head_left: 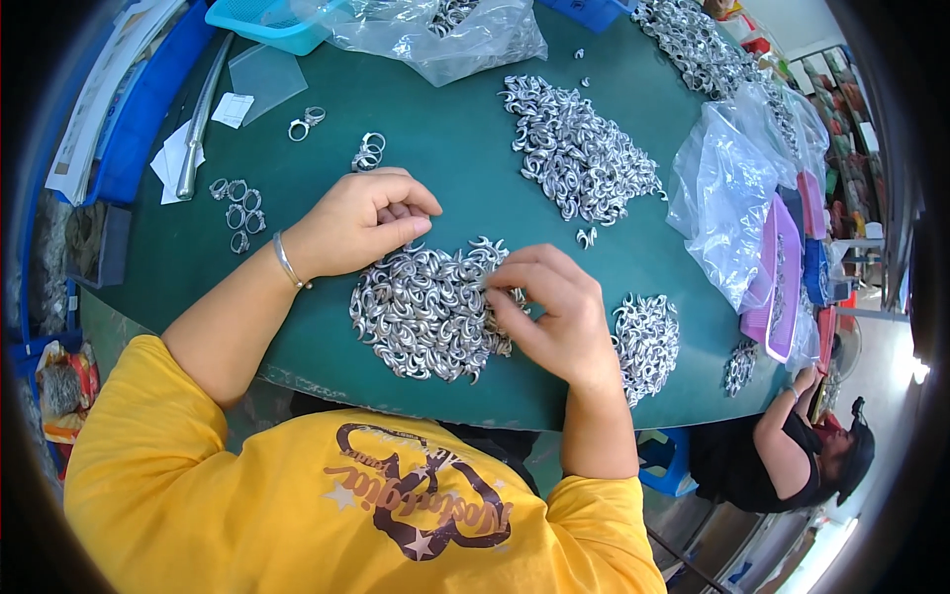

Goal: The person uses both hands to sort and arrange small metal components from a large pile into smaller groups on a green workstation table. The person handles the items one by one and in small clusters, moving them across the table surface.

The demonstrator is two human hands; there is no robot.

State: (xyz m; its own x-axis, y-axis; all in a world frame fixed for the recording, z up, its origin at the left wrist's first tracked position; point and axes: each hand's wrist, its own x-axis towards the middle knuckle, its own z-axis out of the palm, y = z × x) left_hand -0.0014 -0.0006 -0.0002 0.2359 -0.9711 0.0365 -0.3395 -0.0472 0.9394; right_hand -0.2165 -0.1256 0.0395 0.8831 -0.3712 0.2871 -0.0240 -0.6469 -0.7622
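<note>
A heap of small silvery curved metal pieces [426, 317] lies on the green table right in front of me. Over its far left edge, my left hand [366, 220] is closed with curled fingers, and whatever they hold is hidden. My right hand [556, 312] reaches to the heap's right side, thumb and fingertips drawn together in a pinch. Any piece between them is too small to make out. Just beyond my left hand lie a few silvery rings [368, 150]. More rings [237, 213] are grouped to the left, and another pair [307, 123] sits farther back.
A tapered metal ring stick [203, 124] rests on white paper at left. Other heaps of metal pieces lie at far centre [584, 148] and right [646, 345]. Plastic bags [727, 198], a purple basket [777, 287] and a turquoise basket [277, 25] surround them. A co-worker [792, 445] is at right.
</note>
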